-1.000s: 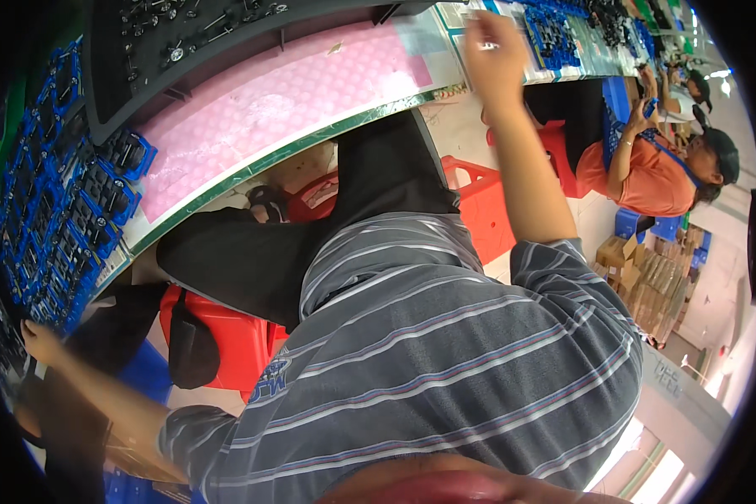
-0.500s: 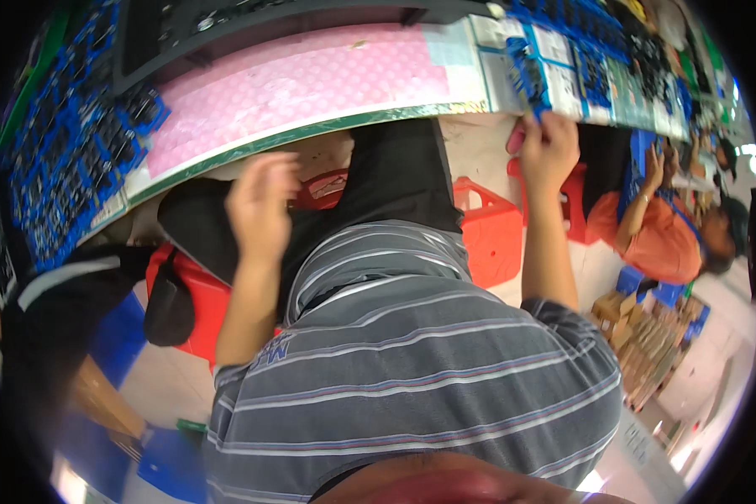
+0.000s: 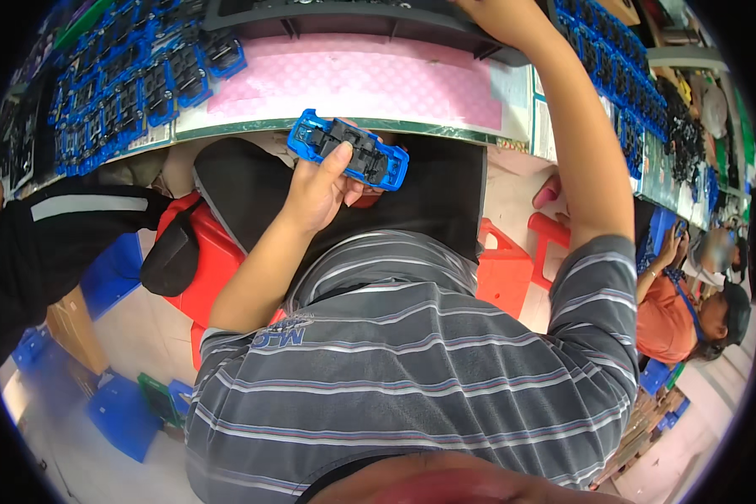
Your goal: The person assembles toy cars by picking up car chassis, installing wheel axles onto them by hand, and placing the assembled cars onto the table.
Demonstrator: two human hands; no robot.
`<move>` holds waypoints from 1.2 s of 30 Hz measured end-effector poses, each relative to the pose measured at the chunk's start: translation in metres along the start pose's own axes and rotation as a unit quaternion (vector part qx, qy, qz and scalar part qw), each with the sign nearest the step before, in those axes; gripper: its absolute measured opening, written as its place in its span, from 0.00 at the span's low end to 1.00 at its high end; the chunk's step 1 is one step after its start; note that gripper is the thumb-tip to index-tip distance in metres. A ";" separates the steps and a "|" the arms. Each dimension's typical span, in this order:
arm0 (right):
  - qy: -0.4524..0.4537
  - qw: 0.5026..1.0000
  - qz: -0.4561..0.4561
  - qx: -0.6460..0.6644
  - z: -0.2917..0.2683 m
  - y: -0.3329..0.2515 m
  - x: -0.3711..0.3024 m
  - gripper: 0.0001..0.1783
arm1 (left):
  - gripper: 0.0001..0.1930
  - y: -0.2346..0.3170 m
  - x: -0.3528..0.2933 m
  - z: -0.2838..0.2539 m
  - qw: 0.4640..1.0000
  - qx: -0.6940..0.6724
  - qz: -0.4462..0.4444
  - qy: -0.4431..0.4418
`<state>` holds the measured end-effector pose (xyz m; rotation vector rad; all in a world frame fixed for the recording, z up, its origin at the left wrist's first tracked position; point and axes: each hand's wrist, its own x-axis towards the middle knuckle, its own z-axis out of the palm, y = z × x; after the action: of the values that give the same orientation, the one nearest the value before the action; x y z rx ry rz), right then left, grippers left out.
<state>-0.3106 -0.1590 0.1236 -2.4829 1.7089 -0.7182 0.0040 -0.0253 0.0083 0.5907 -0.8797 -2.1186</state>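
Resting in the left hand (image 3: 315, 189) at upper centre of the frame, the blue-and-black plastic part (image 3: 350, 149) looks light, stiff and a little slick; its long edges seem the safest grip. Fingers curl beneath it, thumb (image 3: 334, 160) pressing on top. The right hand (image 3: 500, 15) reaches the dark tray (image 3: 378, 18) on the tabletop (image 3: 353, 80); its grip cannot be told.
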 end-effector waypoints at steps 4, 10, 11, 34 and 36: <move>-0.092 0.993 0.056 -0.048 0.046 0.041 0.051 0.14 | 0.19 -0.012 -0.006 -0.009 1.000 -0.009 -0.001 0.024; -0.051 0.993 0.086 -0.069 0.049 0.028 0.057 0.09 | 0.18 -0.011 -0.015 -0.015 0.999 -0.011 0.004 0.042; -0.057 0.993 0.084 -0.067 0.043 0.020 0.051 0.09 | 0.18 -0.010 -0.014 -0.016 0.999 -0.015 0.004 0.048; -0.072 0.974 -0.023 0.214 0.061 -0.150 -0.089 0.12 | 0.17 0.002 0.008 -0.021 0.982 0.081 0.153 0.080; -0.079 0.970 -0.050 0.224 0.056 -0.149 -0.080 0.12 | 0.17 0.003 0.007 -0.024 0.983 0.060 0.156 0.080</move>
<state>-0.1807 -0.0414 0.0891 -2.2490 1.2126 -0.7856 0.0171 -0.0415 -0.0063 0.6304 -0.9457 -1.7232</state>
